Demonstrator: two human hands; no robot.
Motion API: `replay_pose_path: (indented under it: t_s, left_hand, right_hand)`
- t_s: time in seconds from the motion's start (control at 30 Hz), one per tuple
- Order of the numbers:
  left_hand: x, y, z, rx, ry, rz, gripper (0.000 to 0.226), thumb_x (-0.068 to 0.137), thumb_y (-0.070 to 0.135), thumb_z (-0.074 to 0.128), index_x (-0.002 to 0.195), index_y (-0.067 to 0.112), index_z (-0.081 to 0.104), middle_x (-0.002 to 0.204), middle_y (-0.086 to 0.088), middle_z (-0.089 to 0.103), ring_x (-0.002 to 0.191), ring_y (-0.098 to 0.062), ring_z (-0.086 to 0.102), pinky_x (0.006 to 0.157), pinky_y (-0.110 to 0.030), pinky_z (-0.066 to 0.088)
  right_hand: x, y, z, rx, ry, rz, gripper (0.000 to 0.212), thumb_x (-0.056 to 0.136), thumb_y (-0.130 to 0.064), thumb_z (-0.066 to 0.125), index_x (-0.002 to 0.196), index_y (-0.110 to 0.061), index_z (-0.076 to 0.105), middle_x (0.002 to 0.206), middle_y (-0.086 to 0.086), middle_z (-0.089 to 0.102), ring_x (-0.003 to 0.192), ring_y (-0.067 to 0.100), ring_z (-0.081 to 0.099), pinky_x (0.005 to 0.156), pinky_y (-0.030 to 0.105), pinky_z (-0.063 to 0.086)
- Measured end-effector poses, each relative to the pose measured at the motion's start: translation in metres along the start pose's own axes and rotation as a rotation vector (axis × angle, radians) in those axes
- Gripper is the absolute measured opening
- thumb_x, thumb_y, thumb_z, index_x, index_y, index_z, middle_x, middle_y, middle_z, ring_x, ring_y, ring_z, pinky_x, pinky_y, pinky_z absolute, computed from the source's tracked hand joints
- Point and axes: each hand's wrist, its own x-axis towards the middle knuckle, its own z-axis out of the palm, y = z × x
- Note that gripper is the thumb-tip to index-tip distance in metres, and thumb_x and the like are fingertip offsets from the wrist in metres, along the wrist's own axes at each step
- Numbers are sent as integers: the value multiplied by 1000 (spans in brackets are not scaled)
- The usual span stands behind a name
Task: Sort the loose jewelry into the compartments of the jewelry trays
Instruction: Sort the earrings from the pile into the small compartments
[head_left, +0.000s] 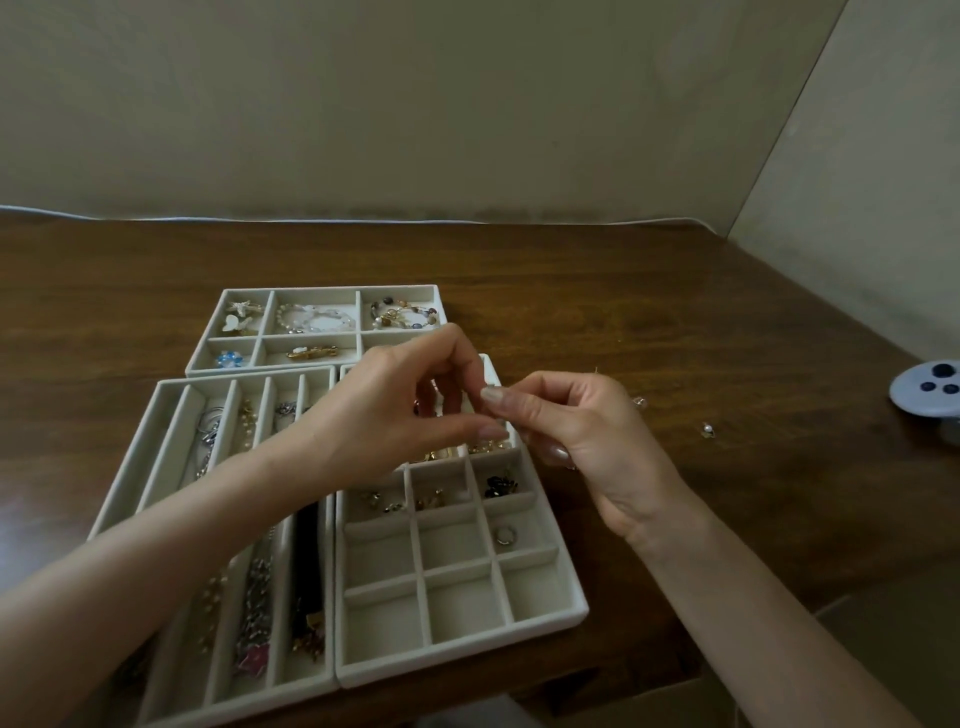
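Three jewelry trays (171, 395) sit together on the wooden table (623, 291). Over the grid tray (566, 608) my left hand (384, 415) and right hand (587, 436) meet, thumbs and forefingers pinched tip to tip; on what, I cannot tell. A loose pearl earring (707, 429) lies on the wood to their right.

We see two forearms, uncovered from the wrists to where the picture cuts them off: the left forearm (171, 540) and the right forearm (737, 608). The slim, long-fingered left hand (395, 410) shows faint tendon lines and knuckles on its back. Its long, rounded thumbnail (493, 432) wears pale, glossy polish. The slim right hand (576, 431) matches it in build, and its long, rounded fingernails (556, 452) carry the same pale shine.
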Motion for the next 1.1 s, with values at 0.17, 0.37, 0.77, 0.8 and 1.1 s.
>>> replay_pose_path:
  t_s: [0.17,0.37,0.77,0.8,1.1]
  left_hand:
    - [0,1,-1,-47,-21,1,23,70,43,72,78,32,54,76,8,61,62,-11,56,59,-39,50]
    - [1,5,-4,-58,-220,-11,18,72,36,74,80,25,63,74,10,65,65,-11,61,58,-23,49]
    - [-7,11,-2,93,-599,1,9,76,34,73,79,29,66,82,13,62,76,-3,61,64,-17,49]
    - [-7,11,-2,107,-605,11,6,77,33,72,80,31,67,83,15,62,78,0,60,65,-12,47]
    - [-10,17,-1,273,-622,29,13,81,24,70,86,35,65,82,21,58,81,3,57,70,-15,48]
  right_hand:
    - [1,-1,-3,-81,5,-37,14,75,-21,71,75,-8,69,55,-8,59,48,-2,49,47,7,37]
    - [0,-1,-31,-262,116,-81,24,72,-42,63,81,-22,73,62,-9,62,58,4,53,52,11,43]
    - [6,27,-98,-316,443,-171,10,88,-20,62,84,-20,71,65,-7,62,51,-2,48,49,10,36]
    - [7,28,-98,-344,446,-188,10,89,-19,62,84,-20,71,66,-8,62,53,-4,51,50,8,37]
    - [9,37,-103,-560,496,-242,7,88,-22,64,84,-19,70,71,-6,63,67,-6,57,61,4,42]
